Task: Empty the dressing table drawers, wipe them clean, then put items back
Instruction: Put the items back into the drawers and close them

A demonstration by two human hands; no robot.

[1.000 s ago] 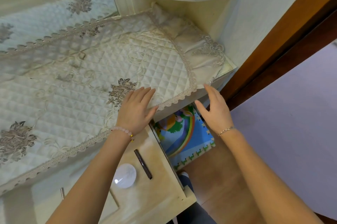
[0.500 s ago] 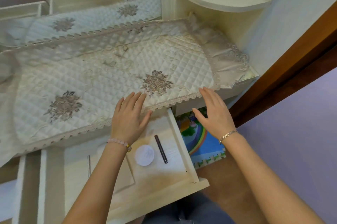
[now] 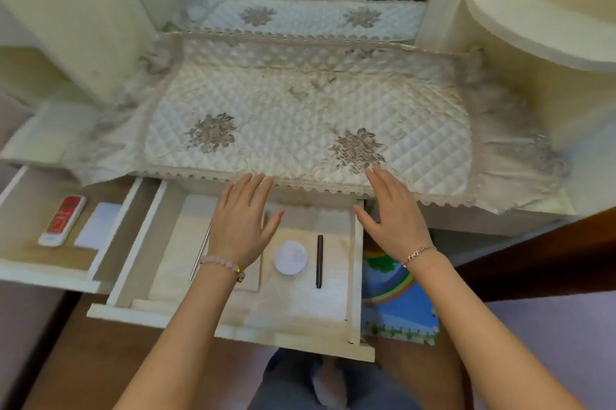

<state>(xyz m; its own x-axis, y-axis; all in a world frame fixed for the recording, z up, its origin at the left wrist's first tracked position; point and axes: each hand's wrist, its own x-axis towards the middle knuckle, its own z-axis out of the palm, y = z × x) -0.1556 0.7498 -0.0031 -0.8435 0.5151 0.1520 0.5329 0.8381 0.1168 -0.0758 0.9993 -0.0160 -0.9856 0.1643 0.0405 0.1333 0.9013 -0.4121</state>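
**A:** Where was the drawer?

**B:** The cream wooden centre drawer (image 3: 233, 326) stood pulled out towards me, below the lace-edged front of the quilted cream cloth with embroidered flowers (image 3: 300, 116). In it lay a round white disc (image 3: 290, 257), with a slim dark stick (image 3: 319, 261) just beside it and a thin metal rod (image 3: 200, 253) further left.

**A:** And your hands?

**B:** Both were flat and held nothing, the fingers straight and spread. My left hand (image 3: 241, 226) hovered over the drawer and my right hand (image 3: 393, 213) was over its right wall. The fingertips of both reached the lace, though I couldn't tell whether they touched it.

**A:** Further out?

**B:** The left drawer (image 3: 50, 273) was open too, and held a red-and-white oblong gadget (image 3: 63, 220) beside a white card (image 3: 96, 224).
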